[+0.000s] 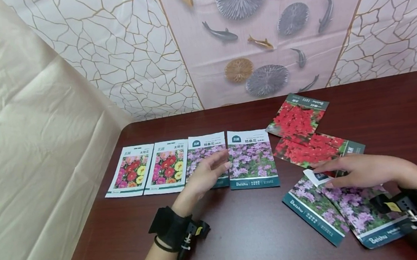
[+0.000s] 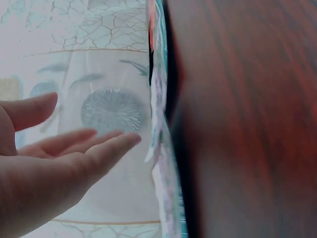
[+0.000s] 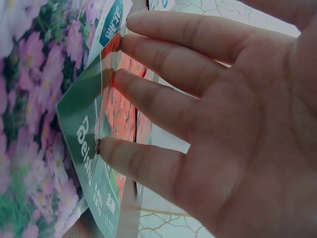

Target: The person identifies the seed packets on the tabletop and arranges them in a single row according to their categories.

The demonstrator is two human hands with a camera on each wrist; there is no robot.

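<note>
In the head view my left hand (image 1: 206, 174) hovers with relaxed fingers over the third packet of a row, a purple-flower one (image 1: 197, 155); beside it lies a matching packet (image 1: 252, 159). The left wrist view shows that hand (image 2: 64, 163) holding nothing. My right hand (image 1: 361, 170) is over two overlapping purple-flower packets (image 1: 358, 211) at the right. In the right wrist view the fingertips of this hand (image 3: 208, 114) touch the green end of a red-flower packet (image 3: 84, 119), fingers extended, with purple flowers (image 3: 34, 99) beside it.
Two packets with multicoloured flowers, one at the far left (image 1: 130, 172) and its neighbour (image 1: 167, 168), lie upright in the row. Two red-flower packets (image 1: 296, 116) overlap at the back right. A patterned cloth (image 1: 209, 62) hangs behind the dark table (image 1: 242, 236).
</note>
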